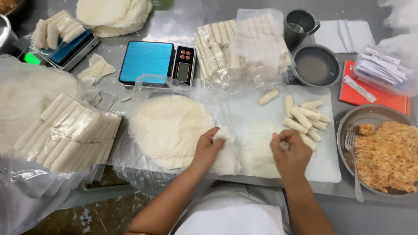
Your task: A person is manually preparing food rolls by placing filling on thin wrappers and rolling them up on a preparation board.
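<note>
Wrappers, your round stack, sit in open plastic left of the white cutting board. Your left hand pinches a thin wrapper sheet at the stack's right edge. Right hand has fingers curled, pinching a small roll; can't tell which way its long axis runs.

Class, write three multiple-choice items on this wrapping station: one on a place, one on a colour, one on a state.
1. Where does the fork lie?
A. in the filling bowl
B. on the scale
C. in the mug

2. What colour is the nearer scale's platform?
A. red
B. blue
C. white

3. What is the left hand doing?
A. resting flat
B. pinching a wrapper
C. holding the fork

Key: 1 A, its tines meet the orange filling; 2 B, the top is blue; 3 B, fingers grip the wrapper's edge.
</note>
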